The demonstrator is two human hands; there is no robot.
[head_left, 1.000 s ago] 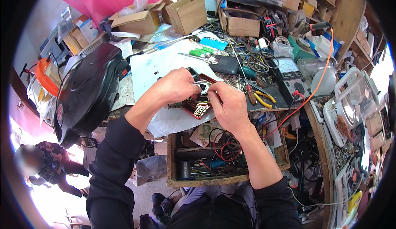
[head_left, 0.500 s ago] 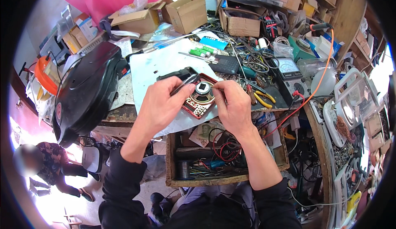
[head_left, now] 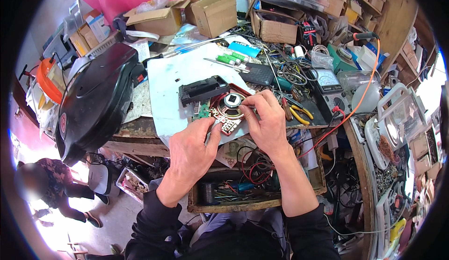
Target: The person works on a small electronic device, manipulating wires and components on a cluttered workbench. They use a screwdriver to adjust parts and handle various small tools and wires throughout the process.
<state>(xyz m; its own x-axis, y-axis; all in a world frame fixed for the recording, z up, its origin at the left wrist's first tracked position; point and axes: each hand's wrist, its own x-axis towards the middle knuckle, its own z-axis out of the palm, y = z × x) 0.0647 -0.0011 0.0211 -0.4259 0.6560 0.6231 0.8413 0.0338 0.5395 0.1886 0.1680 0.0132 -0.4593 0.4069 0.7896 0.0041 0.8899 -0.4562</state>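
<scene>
An opened small red device housing lies on a white sheet, holding a round speaker with a silver-and-black magnet. At its lower end is a pale panel with several round holes. My left hand is closed in a pinch at the housing's lower left, round something thin and light that I cannot make out. At the right edge, my right hand grips the housing, fingertips beside the speaker. A black casing part and a green circuit board sit left of it.
Behind are green batteries, a black flat cover and cardboard boxes. Yellow-handled pliers and an analog meter stand right. A large black case is left; an open drawer sits below. A person is lower left.
My left hand has moved down toward me, from the housing's upper left to its lower left. The black casing part and green board now show. My right hand stays at the right edge.
</scene>
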